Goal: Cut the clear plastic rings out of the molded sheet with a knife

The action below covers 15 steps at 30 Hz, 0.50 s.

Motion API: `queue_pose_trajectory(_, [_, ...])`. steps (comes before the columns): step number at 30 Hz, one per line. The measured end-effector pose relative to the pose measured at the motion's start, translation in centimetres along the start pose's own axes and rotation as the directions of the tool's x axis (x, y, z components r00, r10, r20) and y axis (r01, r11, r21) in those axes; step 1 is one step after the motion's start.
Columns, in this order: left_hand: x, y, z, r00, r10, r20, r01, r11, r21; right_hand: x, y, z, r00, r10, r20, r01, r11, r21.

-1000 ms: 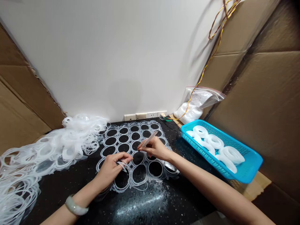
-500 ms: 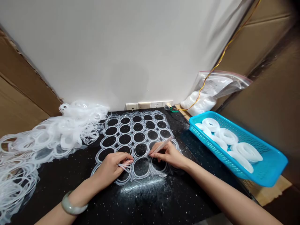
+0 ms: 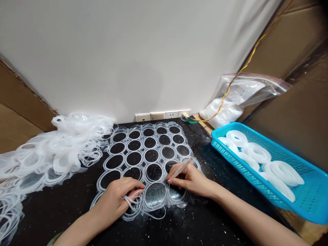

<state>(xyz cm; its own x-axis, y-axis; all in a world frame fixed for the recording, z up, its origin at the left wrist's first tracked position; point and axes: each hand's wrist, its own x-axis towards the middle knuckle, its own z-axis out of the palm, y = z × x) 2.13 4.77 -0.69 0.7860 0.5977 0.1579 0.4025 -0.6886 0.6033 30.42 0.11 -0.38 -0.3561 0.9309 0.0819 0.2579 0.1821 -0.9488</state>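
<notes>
A translucent sheet of joined rings (image 3: 142, 161) lies flat on the black speckled counter. My left hand (image 3: 119, 198) is closed over its front left part, with several thin white rings (image 3: 133, 203) pinched between thumb and fingers. A loose thin loop (image 3: 157, 216) sticks out past the sheet's front edge. My right hand (image 3: 188, 177) grips a slim whitish stick (image 3: 181, 167) like a pen. Its lower end is by the rim of a ring in the front rows, hidden by the fingers, so I cannot tell whether it touches.
On the left is a heap of white rings and ring sheets (image 3: 61, 150). A blue basket (image 3: 258, 136) with several white ring stacks stands at right. Behind it are a clear plastic bag (image 3: 225, 109), a yellow wire (image 3: 247, 65) and wall sockets (image 3: 156, 116).
The view has shifted, so the sheet and both hands appear lower. A thin loop now shows at the sheet's front edge. Both hands keep their grips.
</notes>
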Motion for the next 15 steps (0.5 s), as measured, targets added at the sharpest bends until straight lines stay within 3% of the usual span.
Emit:
queue_pose_trajectory(10, [-0.19,-0.50,-0.05,1.000,0.000,0.023,-0.001,1.000,0.029,-0.03,-0.17,-0.33,1.000,0.015,0.000,-0.015,0.999,-0.044])
queue_pose_trajectory(15, [-0.23,-0.83,-0.10,0.999,-0.015,0.041,0.013,0.999,0.045,-0.06,-0.11,-0.04,0.999,0.052,-0.010,-0.051,0.995,0.087])
